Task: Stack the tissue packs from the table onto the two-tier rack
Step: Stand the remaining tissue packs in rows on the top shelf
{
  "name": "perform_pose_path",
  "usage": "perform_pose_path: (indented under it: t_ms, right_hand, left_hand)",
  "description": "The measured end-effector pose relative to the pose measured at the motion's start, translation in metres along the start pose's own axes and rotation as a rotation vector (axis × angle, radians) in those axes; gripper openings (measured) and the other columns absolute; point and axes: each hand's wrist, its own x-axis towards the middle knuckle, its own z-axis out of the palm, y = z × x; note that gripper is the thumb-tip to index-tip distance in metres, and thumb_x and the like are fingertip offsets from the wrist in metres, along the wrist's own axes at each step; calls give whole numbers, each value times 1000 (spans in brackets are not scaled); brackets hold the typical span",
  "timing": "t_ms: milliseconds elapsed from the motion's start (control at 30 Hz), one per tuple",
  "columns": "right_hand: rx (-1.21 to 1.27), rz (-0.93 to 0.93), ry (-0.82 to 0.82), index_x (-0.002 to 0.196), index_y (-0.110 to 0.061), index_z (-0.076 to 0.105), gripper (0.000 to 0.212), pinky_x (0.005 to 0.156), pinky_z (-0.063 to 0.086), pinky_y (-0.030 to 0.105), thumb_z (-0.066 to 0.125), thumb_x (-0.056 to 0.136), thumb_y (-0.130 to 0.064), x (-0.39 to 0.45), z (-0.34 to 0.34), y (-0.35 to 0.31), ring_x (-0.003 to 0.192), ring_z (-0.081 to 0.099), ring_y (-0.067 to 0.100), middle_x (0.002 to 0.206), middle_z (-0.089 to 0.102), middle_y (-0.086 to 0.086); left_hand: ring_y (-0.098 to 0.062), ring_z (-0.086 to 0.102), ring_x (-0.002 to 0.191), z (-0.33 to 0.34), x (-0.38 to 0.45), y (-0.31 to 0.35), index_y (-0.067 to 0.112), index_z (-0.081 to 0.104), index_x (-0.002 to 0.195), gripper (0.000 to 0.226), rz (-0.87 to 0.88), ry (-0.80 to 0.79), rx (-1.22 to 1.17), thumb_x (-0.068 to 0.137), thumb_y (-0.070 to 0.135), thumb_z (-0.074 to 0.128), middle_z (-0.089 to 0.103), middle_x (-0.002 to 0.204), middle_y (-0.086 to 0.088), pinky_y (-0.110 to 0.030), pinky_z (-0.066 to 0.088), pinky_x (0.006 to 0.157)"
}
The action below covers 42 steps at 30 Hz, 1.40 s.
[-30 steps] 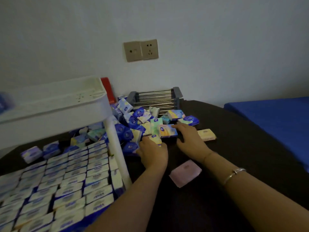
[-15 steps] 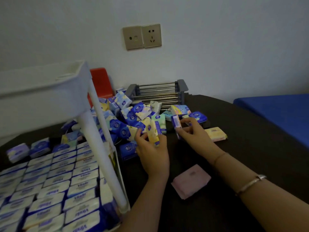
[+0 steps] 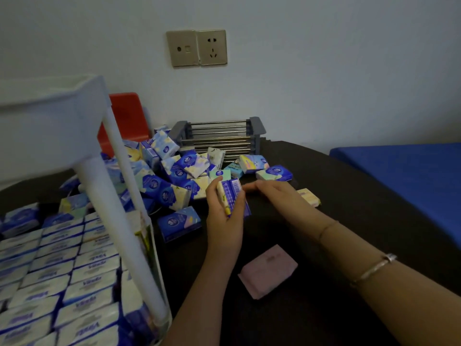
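Dark brown cloth covers the desk (image 3: 336,196), on which a loose heap of tissue packs (image 3: 174,176) in blue, white and pastel wrappers lies against the pale wall. Left hand (image 3: 225,218): raised just above the desk at the near edge of the heap, its fingers (image 3: 212,193) and thumb curled round a small upright bundle of packs (image 3: 230,197), barcode side facing the camera. Right hand (image 3: 272,196): just beside the left, palm down, its fingers extended toward the bundle and holding nothing; whether the fingertips touch the bundle cannot be told. White two-tier rack (image 3: 50,116): at left, its upper tray seen from the side on slanting white posts; the lower tier (image 3: 62,270) is filled with neat rows of packs laid edge up. One blue pack (image 3: 179,223) lies flat between the rack and the left hand. A pink pack (image 3: 268,270) lies alone on the cloth nearer the camera, between the two forearms. A pale yellow pack (image 3: 308,197) rests just beyond the right wrist. Behind the heap stand a grey metal-barred rack (image 3: 219,133) and a red object (image 3: 127,116), both against the wall. A thin bracelet (image 3: 374,268) circles the right forearm. A beige socket plate (image 3: 197,47) is fixed to the wall, and a blue surface (image 3: 411,176) lies at far right.
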Motion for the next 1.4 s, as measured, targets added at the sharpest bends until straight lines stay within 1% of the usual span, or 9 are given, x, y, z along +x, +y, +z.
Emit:
perform_pose_path:
  t_ms: [100,200,300,433,700,800,933,1233,1400]
  right_hand:
    - [-563,7,267,138,-31,43,42,110,29,44,44,97,-40,32,-12,18,135,31,25,146,38,5]
    - [-907,135,210,148,-37,17,62,113,19,49,39,93,-55,59,-17,34,143,13,36,157,12,14]
    - [-966,215,188,147,-37,20,61,111,24,50,41,92,-55,73,-15,45,137,24,39,153,20,18]
    - [-764,140,236,139,-31,37,55,103,37,44,55,88,-43,61,-11,35,122,42,35,137,41,15]
    - [233,55,168,134,-23,38,60,97,47,38,63,83,-4,-33,-22,-34,124,46,21,138,43,4]
    - [365,-46,100,133,-22,38,67,82,50,30,58,79,13,-73,-34,-72,123,49,19,137,46,1]
    - [281,-176,9,131,-24,38,67,80,55,30,58,80,15,-120,-41,-135,119,53,11,135,48,-3]
    - [256,-386,-60,118,-11,42,50,68,54,19,48,81,22,-182,-14,-281,110,58,14,120,60,0]
    - [421,-370,40,117,-7,51,32,107,40,39,59,86,-11,-173,33,-341,118,56,19,118,62,5]
  left_hand:
    - [6,55,99,1,3,-5,37,33,131,43,31,31,21,94,30,54,50,115,17,-14,46,81]
    - [0,55,101,2,5,-9,35,32,132,44,41,64,40,94,32,53,48,122,9,-15,45,79]
    - [-5,55,104,2,7,-12,34,30,133,46,22,89,54,94,34,53,47,128,2,-14,44,77]
    - [-5,56,104,0,8,-11,33,29,132,45,-37,132,3,94,34,53,48,130,0,-12,43,73]
    - [-7,49,108,-1,-19,41,30,27,139,51,-139,328,-221,95,32,52,44,127,7,-14,42,82]
    - [-22,53,115,-7,-35,84,36,25,135,50,-256,197,-412,94,35,54,44,135,0,-42,52,88]
    - [-22,62,102,-23,-72,158,28,27,137,49,-263,-104,-521,95,30,54,51,129,-4,-40,59,69]
    - [-24,63,107,-119,-103,285,27,29,131,60,28,-231,-382,85,29,69,53,128,-6,-45,59,78]
    - [-19,59,104,-191,-94,317,25,30,121,60,443,-77,50,81,23,73,52,122,-5,-39,57,81]
